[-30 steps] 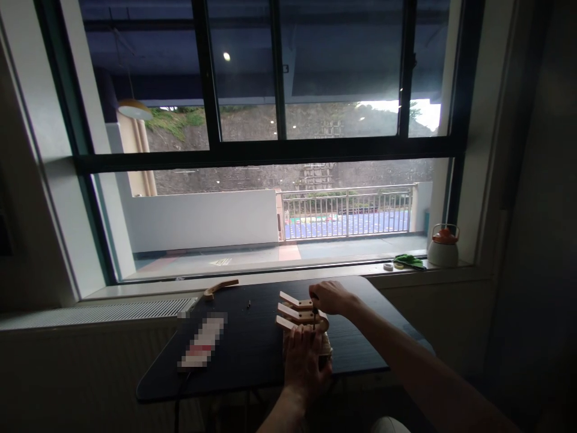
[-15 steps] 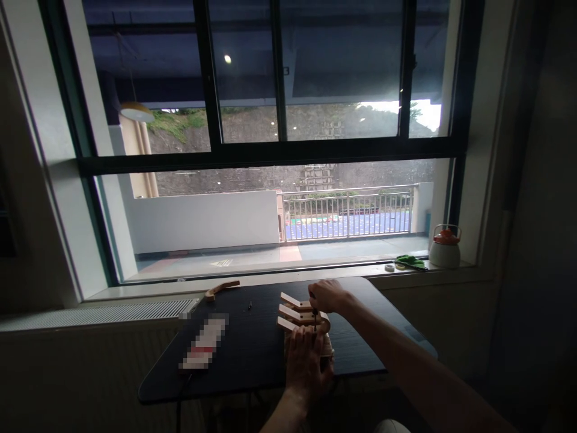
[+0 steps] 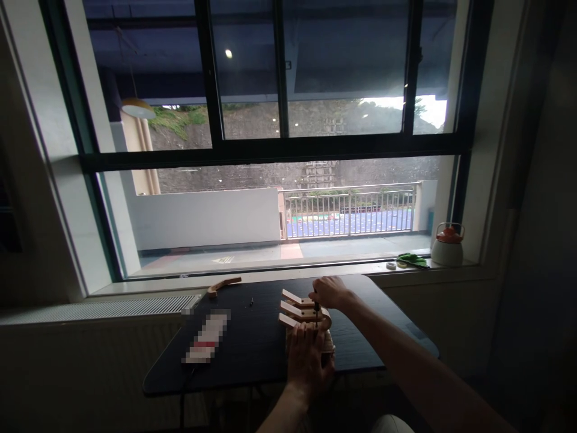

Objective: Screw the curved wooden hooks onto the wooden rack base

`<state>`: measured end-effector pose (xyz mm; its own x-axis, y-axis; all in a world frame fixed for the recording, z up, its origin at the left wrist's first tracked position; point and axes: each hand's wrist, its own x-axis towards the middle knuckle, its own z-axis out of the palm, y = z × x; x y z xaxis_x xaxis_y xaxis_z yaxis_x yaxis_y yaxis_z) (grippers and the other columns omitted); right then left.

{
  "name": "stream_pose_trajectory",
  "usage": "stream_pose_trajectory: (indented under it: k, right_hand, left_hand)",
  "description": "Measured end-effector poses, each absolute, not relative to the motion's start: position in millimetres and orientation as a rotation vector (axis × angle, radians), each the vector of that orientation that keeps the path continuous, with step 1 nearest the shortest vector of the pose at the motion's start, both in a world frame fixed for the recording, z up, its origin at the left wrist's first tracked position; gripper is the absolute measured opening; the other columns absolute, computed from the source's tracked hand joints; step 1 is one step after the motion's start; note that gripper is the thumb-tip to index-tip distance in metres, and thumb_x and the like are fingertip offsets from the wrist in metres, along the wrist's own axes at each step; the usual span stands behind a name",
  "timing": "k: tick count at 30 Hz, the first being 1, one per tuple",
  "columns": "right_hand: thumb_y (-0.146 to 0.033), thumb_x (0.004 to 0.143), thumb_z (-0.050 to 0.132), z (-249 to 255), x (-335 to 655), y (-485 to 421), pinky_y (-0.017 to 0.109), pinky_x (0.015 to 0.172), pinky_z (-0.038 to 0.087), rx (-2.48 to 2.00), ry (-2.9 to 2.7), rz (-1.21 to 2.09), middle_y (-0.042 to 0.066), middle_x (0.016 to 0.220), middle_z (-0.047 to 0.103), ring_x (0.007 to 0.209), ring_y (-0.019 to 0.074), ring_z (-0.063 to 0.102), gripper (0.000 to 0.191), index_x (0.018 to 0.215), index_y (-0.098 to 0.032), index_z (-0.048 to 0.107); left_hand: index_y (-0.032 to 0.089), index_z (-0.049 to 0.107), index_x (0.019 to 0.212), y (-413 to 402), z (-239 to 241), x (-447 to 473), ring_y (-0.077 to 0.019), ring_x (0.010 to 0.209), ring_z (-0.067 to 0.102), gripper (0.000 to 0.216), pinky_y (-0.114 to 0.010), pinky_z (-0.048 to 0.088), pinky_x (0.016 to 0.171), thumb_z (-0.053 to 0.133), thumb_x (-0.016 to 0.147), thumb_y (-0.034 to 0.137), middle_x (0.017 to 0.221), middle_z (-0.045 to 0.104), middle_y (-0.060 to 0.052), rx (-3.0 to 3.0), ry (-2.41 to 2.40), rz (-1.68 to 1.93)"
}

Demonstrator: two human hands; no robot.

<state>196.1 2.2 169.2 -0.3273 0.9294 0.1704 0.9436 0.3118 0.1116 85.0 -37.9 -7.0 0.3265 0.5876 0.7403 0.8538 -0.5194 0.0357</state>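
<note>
On the dark table, a wooden assembly point(image 3: 300, 312) with several angled slats points its slat ends to the left. My left hand point(image 3: 306, 355) is wrapped over the near part of it, fingers pressing on the wood. My right hand point(image 3: 329, 293) grips a screwdriver point(image 3: 317, 310) from above; its handle is mostly covered by the fist. The screwdriver stands upright with its shaft reaching down to the nearest slat, just beyond my left fingers. Its tip is too small to make out.
A loose bent wooden piece point(image 3: 224, 285) lies at the table's far left, with small dark screws point(image 3: 251, 302) nearby. A blurred-out power strip-like object point(image 3: 206, 338) with a cable is on the left. The windowsill holds a pot point(image 3: 447, 246), green gloves point(image 3: 411, 260) and tape rolls point(image 3: 390, 265).
The camera view has shifted slightly. Both hands stay in place on the wooden assembly and the screwdriver, which remains upright.
</note>
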Motion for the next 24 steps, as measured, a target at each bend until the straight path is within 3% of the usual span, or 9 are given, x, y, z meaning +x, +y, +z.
stream_pose_trajectory:
  k: [5, 15, 21, 24]
  right_hand:
    - [-0.029, 0.083, 0.046, 168.0, 198.0, 0.9, 0.025, 0.066, 0.042, -1.698, -2.533, -0.258, 0.007, 0.090, 0.068, 0.082, 0.0200, 0.063, 0.023, 0.093, -0.022, 0.065]
    - [-0.036, 0.086, 0.042, 158.4, 199.3, 7.3, 0.029, 0.067, 0.041, -1.786, -2.432, -0.263, 0.016, 0.094, 0.066, 0.087, 0.0251, 0.062, 0.033, 0.095, -0.013, 0.064]
    - [-0.031, 0.083, 0.046, 162.4, 208.1, 4.2, 0.025, 0.062, 0.039, -1.724, -2.500, -0.244, 0.007, 0.088, 0.068, 0.082, 0.0209, 0.063, 0.023, 0.092, -0.021, 0.065]
    - [-0.031, 0.084, 0.045, 161.4, 208.9, 6.0, 0.024, 0.064, 0.039, -1.715, -2.518, -0.238, 0.008, 0.089, 0.068, 0.084, 0.0207, 0.063, 0.024, 0.090, -0.020, 0.066]
  left_hand:
    - [0.025, 0.041, 0.131, -37.8, -6.8, 83.8, -0.0302, 0.116, 0.038, 0.061, -0.050, 0.024, 0.103, 0.053, 0.074, 0.044, 0.123, 0.047, -0.008, -2.238, -1.263, -0.991]
    - [0.027, 0.042, 0.129, -39.1, -8.3, 84.8, -0.0308, 0.118, 0.035, 0.059, -0.049, 0.022, 0.105, 0.050, 0.076, 0.051, 0.123, 0.046, -0.007, -2.288, -1.345, -1.003]
    - [0.027, 0.040, 0.131, -37.6, -9.0, 84.7, -0.0326, 0.118, 0.034, 0.064, -0.051, 0.023, 0.103, 0.054, 0.073, 0.050, 0.125, 0.045, -0.007, -2.282, -1.327, -1.033]
    - [0.026, 0.041, 0.130, -40.1, -5.3, 84.5, -0.0326, 0.117, 0.035, 0.063, -0.051, 0.023, 0.103, 0.055, 0.073, 0.048, 0.123, 0.046, -0.008, -2.290, -1.338, -1.019]
